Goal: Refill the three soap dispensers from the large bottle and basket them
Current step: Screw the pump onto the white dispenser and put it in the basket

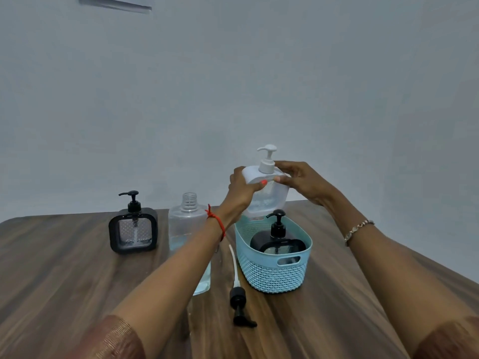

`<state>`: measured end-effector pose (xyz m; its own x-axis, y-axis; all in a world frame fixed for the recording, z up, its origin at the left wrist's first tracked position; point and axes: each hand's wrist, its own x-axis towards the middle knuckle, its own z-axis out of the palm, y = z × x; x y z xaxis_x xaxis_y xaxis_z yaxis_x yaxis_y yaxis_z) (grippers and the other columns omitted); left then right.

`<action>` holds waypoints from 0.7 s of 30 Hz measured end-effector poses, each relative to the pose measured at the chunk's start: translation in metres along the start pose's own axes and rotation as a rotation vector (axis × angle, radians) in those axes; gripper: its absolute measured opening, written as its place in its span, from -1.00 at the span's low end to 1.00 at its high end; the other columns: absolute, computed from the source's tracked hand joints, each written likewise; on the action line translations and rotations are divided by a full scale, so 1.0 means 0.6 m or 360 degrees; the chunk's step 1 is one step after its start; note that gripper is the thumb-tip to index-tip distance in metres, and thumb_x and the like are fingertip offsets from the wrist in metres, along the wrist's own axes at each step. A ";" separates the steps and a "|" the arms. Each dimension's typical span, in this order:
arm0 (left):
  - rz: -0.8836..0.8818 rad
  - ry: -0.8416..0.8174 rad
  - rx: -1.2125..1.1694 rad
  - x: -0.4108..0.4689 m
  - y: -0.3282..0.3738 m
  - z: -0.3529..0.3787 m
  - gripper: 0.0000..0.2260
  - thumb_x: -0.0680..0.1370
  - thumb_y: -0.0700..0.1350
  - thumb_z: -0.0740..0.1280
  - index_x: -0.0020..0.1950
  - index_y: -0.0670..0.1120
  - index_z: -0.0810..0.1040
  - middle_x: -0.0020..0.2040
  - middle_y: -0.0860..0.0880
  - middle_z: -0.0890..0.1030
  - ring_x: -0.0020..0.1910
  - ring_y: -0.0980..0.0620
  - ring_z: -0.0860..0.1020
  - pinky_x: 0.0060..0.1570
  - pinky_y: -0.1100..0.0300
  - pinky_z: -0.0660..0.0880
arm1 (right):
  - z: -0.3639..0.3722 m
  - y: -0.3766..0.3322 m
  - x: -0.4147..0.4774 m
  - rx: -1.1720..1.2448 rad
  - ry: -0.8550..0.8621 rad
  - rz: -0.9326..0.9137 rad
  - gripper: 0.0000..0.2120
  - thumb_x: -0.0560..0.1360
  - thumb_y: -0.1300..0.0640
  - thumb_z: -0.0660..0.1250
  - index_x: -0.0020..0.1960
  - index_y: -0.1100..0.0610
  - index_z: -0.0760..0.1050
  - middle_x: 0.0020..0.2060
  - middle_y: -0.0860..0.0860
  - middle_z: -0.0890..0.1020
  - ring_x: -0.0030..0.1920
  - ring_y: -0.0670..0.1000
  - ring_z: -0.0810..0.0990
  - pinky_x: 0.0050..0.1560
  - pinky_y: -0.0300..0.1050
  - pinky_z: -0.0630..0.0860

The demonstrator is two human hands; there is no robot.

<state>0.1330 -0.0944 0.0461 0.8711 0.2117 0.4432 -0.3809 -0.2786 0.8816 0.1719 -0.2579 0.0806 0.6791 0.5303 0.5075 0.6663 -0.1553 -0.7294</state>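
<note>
step: basketing | left hand (242,187), right hand (300,181) grip white dispenser (267,195) over basket (274,278) near table (77,281) far edge | next: lower behind black dispenser (278,242) (tight)

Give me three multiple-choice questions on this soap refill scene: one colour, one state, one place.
1. The basket is: A light blue, B red, C black.
2. The neck of the large bottle is: A capped, B open, C corked.
3. The white dispenser is: A standing on the table, B lying in the basket, C held above the basket.
Answers: A, its woven wall is pale blue; B, bare threads show, no cap; C, the left hand and right hand grip it over the basket's far end.
</note>
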 end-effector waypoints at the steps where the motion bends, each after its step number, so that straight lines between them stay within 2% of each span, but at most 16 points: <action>1: -0.0052 -0.0020 -0.0008 0.006 -0.015 0.007 -0.53 0.40 -0.03 0.43 0.21 -0.08 0.33 0.22 -0.15 0.41 0.20 -0.15 0.45 0.22 -0.14 0.44 | 0.001 0.012 -0.002 -0.0029 0.0002 0.0040 -0.62 0.48 0.34 0.30 0.29 0.21 0.44 0.21 0.03 0.55 0.25 -0.01 0.49 0.20 -0.14 0.45; 4: -0.0203 -0.0118 -0.0021 0.024 -0.064 0.024 -0.40 0.27 0.06 0.46 0.23 -0.15 0.42 0.21 -0.22 0.49 0.14 -0.17 0.53 0.17 -0.15 0.49 | 0.004 0.044 -0.010 -0.0092 -0.0032 0.0167 -0.62 0.48 0.35 0.31 0.28 0.20 0.45 0.23 0.10 0.55 0.23 0.04 0.50 0.25 -0.03 0.45; 6: -0.0263 -0.0204 -0.0016 0.014 -0.068 0.029 -0.53 0.38 -0.08 0.44 0.22 -0.21 0.47 0.19 -0.25 0.54 0.12 -0.16 0.55 0.17 -0.04 0.50 | 0.005 0.061 -0.018 -0.0104 -0.0076 0.0272 -0.66 0.48 0.35 0.29 0.24 0.15 0.48 0.20 0.11 0.56 0.20 0.07 0.52 0.27 0.07 0.45; 7: -0.0285 -0.0258 -0.0013 0.007 -0.067 0.029 -0.63 0.44 -0.18 0.39 0.22 -0.24 0.49 0.17 -0.26 0.56 0.10 -0.15 0.56 0.11 0.03 0.51 | 0.006 0.067 -0.022 -0.0106 -0.0092 0.0319 -0.67 0.49 0.35 0.29 0.20 0.10 0.50 0.16 0.10 0.58 0.16 0.08 0.53 0.27 0.11 0.45; 9: -0.0342 -0.0317 0.0047 0.000 -0.070 0.032 -0.67 0.47 -0.26 0.34 0.23 -0.26 0.49 0.16 -0.23 0.58 0.06 -0.12 0.54 -0.07 0.16 0.48 | 0.011 0.075 -0.032 -0.0129 -0.0103 0.0404 -0.69 0.49 0.34 0.29 0.14 0.05 0.51 0.09 0.07 0.58 0.09 0.06 0.53 0.23 0.15 0.45; 11: -0.0425 -0.0364 0.0156 -0.003 -0.077 0.032 -0.66 0.47 -0.26 0.33 0.24 -0.25 0.46 0.15 -0.18 0.57 0.03 -0.10 0.51 -0.20 0.21 0.43 | 0.016 0.083 -0.041 -0.0195 -0.0129 0.0487 -0.68 0.49 0.34 0.28 0.19 0.09 0.50 0.09 0.05 0.57 0.09 0.04 0.51 0.18 0.04 0.49; 12: -0.0454 -0.0401 0.0223 -0.005 -0.078 0.030 -0.67 0.46 -0.28 0.33 0.22 -0.26 0.48 0.12 -0.17 0.58 0.03 -0.09 0.50 -0.17 0.17 0.46 | 0.020 0.085 -0.046 -0.0235 -0.0147 0.0533 -0.66 0.49 0.35 0.27 0.23 0.13 0.48 0.11 0.03 0.55 0.11 0.02 0.49 0.14 -0.07 0.48; 14: -0.0494 -0.0475 0.0354 -0.008 -0.083 0.026 -0.76 0.42 -0.31 0.35 0.08 -0.30 0.55 0.06 -0.23 0.60 -0.02 -0.10 0.49 -0.01 0.03 0.46 | 0.026 0.094 -0.053 -0.0293 -0.0192 0.0610 -0.62 0.49 0.37 0.25 0.28 0.15 0.44 0.19 0.07 0.53 0.19 0.03 0.46 0.16 -0.12 0.41; 16: -0.0505 -0.0540 0.0475 -0.011 -0.083 0.025 -0.91 0.40 -0.29 0.38 -0.12 -0.24 0.53 -0.11 -0.21 0.53 -0.10 -0.05 0.41 -0.08 0.00 0.40 | 0.030 0.102 -0.058 -0.0357 -0.0233 0.0615 -0.57 0.47 0.40 0.25 0.28 0.09 0.45 0.23 0.12 0.52 0.27 0.07 0.44 0.27 -0.04 0.40; 19: -0.0526 -0.0583 0.0528 -0.012 -0.079 0.022 -0.89 0.42 -0.26 0.38 -0.17 -0.16 0.44 -0.19 -0.15 0.40 -0.14 -0.03 0.32 -0.14 0.06 0.29 | 0.031 0.103 -0.060 -0.0396 -0.0237 0.0631 -0.53 0.46 0.42 0.23 0.27 0.05 0.46 0.16 0.08 0.54 0.24 0.03 0.44 0.29 -0.02 0.40; 21: -0.0576 -0.0613 0.0521 -0.016 -0.070 0.020 -0.83 0.46 -0.28 0.33 -0.25 -0.15 0.36 -0.25 -0.13 0.33 -0.19 -0.04 0.27 -0.14 0.07 0.27 | 0.032 0.099 -0.059 -0.0441 -0.0256 0.0647 -0.62 0.45 0.40 0.23 0.20 0.12 0.52 0.11 0.09 0.59 0.18 0.08 0.50 0.27 0.05 0.43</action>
<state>0.1443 -0.0962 0.0028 0.9998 0.0101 -0.0188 0.0212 -0.5380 0.8427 0.1815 -0.2700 0.0101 0.8587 0.4994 0.1154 0.4297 -0.5788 -0.6931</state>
